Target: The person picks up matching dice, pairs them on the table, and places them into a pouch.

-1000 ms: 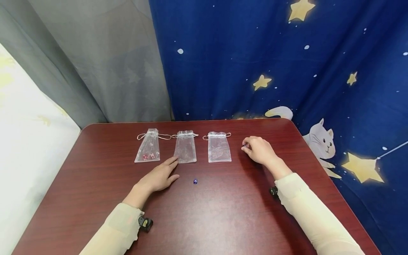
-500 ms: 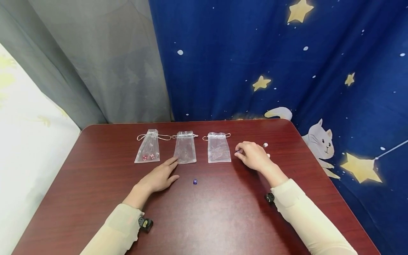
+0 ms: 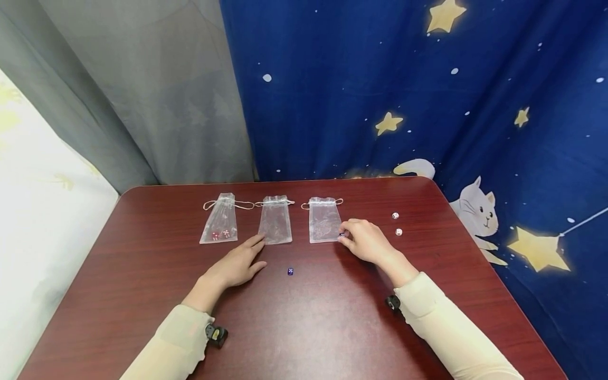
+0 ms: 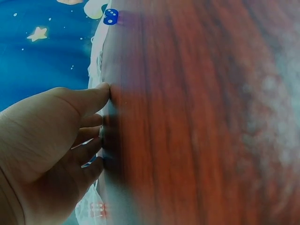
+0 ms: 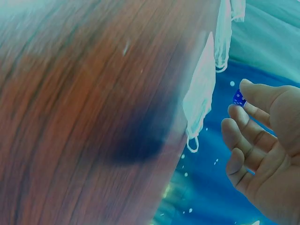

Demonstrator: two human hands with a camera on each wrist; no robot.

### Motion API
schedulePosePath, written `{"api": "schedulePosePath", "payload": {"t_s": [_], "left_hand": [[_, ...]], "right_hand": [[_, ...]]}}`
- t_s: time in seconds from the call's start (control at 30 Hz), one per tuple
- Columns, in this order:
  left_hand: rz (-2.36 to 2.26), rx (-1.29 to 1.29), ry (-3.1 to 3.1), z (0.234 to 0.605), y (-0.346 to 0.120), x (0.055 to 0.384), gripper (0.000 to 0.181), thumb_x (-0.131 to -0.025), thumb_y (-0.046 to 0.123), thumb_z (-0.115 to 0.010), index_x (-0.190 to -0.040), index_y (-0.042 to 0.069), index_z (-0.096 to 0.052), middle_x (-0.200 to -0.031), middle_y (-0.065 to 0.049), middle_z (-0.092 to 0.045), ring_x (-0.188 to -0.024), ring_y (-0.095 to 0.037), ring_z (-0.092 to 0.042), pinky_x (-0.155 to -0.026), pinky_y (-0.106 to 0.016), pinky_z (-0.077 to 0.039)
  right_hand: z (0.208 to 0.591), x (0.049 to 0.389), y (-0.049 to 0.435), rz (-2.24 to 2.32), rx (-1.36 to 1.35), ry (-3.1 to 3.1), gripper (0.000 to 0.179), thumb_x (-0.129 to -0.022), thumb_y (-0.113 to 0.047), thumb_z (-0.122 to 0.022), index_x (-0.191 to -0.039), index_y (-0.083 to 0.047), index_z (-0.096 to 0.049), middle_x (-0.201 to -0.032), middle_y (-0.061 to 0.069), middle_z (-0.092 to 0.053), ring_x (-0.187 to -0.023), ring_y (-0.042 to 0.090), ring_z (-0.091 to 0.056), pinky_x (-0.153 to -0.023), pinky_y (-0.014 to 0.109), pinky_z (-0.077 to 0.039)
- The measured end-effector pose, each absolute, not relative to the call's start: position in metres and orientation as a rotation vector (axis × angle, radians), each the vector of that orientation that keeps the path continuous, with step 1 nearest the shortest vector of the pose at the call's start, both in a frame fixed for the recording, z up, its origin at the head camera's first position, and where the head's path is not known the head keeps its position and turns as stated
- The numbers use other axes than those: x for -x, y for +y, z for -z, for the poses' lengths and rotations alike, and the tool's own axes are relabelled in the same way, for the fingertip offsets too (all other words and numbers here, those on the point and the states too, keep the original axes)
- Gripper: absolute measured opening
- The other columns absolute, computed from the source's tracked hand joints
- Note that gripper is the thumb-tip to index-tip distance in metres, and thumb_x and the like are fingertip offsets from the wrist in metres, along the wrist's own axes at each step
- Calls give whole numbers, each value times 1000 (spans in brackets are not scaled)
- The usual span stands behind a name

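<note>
Between thumb and fingertips my right hand (image 3: pixel 366 240) pinches a blue die (image 5: pixel 239 98), held close by the lower right corner of the right mesh pouch (image 3: pixel 325 221). My left hand (image 3: pixel 235 264) lies on the table with fingers spread, its fingertips at the lower left corner of the middle mesh pouch (image 3: pixel 276 224). Another blue die (image 3: pixel 290 271) rests on the table between the two hands. The left mesh pouch (image 3: pixel 222 216) contains two red dice (image 3: pixel 225 233), seen through its sheer cloth. All the pouches lie flat with white drawstrings at their far ends.
Two white dice (image 3: pixel 398 231) sit to the right of my right hand. The dark red wooden table (image 3: pixel 304 327) ends at a far edge before a grey curtain (image 3: pixel 190 105) and a blue star-patterned curtain (image 3: pixel 332 95).
My right hand has moved left and toward me with the blue die, from beside the white dice to the right pouch. Both white dice are now uncovered. The left hand stays in place.
</note>
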State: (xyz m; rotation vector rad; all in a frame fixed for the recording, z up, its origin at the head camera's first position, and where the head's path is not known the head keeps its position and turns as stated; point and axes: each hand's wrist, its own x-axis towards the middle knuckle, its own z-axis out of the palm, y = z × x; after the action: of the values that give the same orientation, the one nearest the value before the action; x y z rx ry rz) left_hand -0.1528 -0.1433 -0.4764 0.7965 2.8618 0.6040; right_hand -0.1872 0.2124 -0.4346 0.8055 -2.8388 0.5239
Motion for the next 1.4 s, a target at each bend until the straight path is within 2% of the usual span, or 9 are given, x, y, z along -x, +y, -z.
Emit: {"api": "schedulePosePath", "payload": {"t_s": [0.33,0.73,1.03,1.4], "left_hand": [[-591,-824,2883,474,-143,152,56,-100,21,-65,-142,-12,-48,-157,-24,-37,-143,-39,-39,-114,-53,-36],[-599,-808,2866,475,-141,154,59,-100,25,-65,-145,-10,-47,-158,-22,-36,-145,-37,-37,-115,-51,-36],[-607,-792,2856,474,-142,153,60,-100,24,-65,-146,-10,-46,-159,-22,-35,-146,-36,-35,-116,-51,-35],[-612,-801,2862,473,-143,153,59,-100,24,-65,-145,-10,-47,-159,-23,-35,-145,-37,-36,-115,-51,-36]], "right_hand": [[438,180,194,-547,-862,-2854,13,-90,-21,-78,-98,-11,-73,-85,-6,-66,-78,12,-63,-69,36,-53],[443,168,173,-480,-967,-2881,10,-91,-22,-77,-95,-15,-71,-81,-9,-61,-77,10,-60,-68,35,-53],[447,161,164,-466,-1032,-2902,13,-93,-24,-76,-100,-14,-73,-87,-6,-65,-79,10,-61,-69,33,-54],[453,158,155,-443,-1098,-2872,10,-91,-25,-77,-95,-17,-72,-84,-10,-64,-79,9,-61,-67,33,-53]]}}
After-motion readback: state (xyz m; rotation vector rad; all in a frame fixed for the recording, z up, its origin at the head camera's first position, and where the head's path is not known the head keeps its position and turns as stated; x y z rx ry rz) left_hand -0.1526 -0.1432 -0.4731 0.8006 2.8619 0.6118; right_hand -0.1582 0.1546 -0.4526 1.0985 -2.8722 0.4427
